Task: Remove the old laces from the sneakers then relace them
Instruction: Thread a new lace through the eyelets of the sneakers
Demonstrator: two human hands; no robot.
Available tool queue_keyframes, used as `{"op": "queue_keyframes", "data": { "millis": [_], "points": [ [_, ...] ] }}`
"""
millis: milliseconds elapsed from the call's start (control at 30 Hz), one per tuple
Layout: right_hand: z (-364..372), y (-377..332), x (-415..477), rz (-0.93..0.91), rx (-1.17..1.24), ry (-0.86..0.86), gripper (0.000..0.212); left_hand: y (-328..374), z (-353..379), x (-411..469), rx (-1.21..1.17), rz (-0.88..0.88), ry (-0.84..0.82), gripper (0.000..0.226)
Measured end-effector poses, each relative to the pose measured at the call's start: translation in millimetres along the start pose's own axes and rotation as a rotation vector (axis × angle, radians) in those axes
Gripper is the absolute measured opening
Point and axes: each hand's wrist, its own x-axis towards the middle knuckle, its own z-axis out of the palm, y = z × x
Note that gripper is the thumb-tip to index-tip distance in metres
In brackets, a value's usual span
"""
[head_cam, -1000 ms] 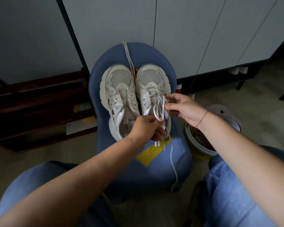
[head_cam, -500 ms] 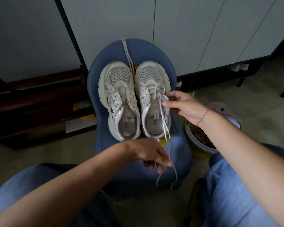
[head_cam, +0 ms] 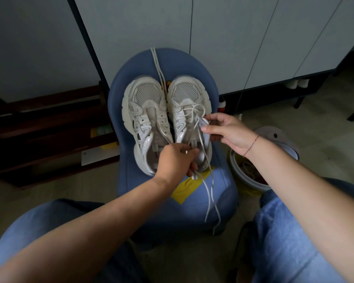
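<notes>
Two white sneakers lie side by side, toes away from me, on a blue cushioned seat. The left sneaker has no lace. The right sneaker has a white lace threaded through its front eyelets, with both ends trailing down over the seat's front. My left hand grips the lace strands over the right sneaker's heel. My right hand pinches the sneaker's right eyelet edge and the lace beside it. A second loose lace lies between the toes and runs over the seat's back.
A white bucket with tangled cords inside stands on the floor right of the seat. Grey cabinet doors rise behind. A dark wooden rack sits to the left. My knees in blue jeans flank the seat. A yellow patch marks the seat.
My left hand, which had pulled the lace down toward the seat's front half a second ago, has come back up to the right sneaker's heel. The right hand has stayed at the eyelets.
</notes>
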Motion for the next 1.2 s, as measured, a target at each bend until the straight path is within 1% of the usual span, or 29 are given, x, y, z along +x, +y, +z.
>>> {"op": "queue_keyframes", "data": {
  "millis": [167,233,267,367,400,467,533,600,733,833,967,1067,1200],
  "points": [
    [-0.3,-0.8,-0.7,-0.005,0.01,-0.006,0.025,-5.2,4.2,-4.4,-0.21,-0.127,0.032,0.014],
    [-0.4,-0.9,-0.4,-0.004,0.012,-0.007,0.024,-8.3,6.9,-7.6,-0.289,-0.133,0.063,0.014],
    [-0.6,-0.7,-0.2,-0.005,0.014,-0.007,0.025,-9.7,8.0,-8.7,-0.319,-0.104,0.059,0.018],
    [-1.1,0.2,0.5,-0.011,0.018,-0.011,0.025,-6.5,10.0,-9.9,-0.288,0.041,-0.064,0.052],
    [-1.1,0.7,0.8,-0.013,0.02,-0.013,0.024,-4.1,11.0,-7.6,-0.255,0.083,-0.105,0.058],
    [-0.7,0.8,1.1,-0.014,0.019,-0.015,0.024,0.3,12.9,-0.6,-0.228,0.133,-0.137,0.062],
    [-1.0,1.1,1.4,-0.017,0.008,-0.013,0.024,4.2,15.6,6.1,-0.249,0.153,-0.127,0.06],
    [-1.9,1.9,1.5,-0.02,-0.01,-0.009,0.024,9.5,19.0,9.7,-0.255,0.162,-0.1,0.051],
    [-3.1,3.5,1.8,-0.019,-0.038,0.009,0.023,21.1,23.7,15.2,-0.264,0.117,-0.076,0.015],
    [-1.7,2.9,1.7,-0.009,-0.041,0.018,0.023,24.0,21.9,22.5,-0.202,0.078,-0.045,0.025],
    [-1.8,2.8,1.7,-0.01,-0.02,0.017,0.024,22.2,16.0,25.4,-0.142,0.104,0.023,0.019],
    [-1.4,2.4,1.5,-0.008,-0.001,0.012,0.024,20.4,12.4,26.0,-0.118,0.144,0.002,0.016],
    [-0.6,2.9,2.1,-0.009,0.011,0.004,0.023,21.7,8.5,28.5,-0.102,0.14,-0.037,0.015]
  ]
}}
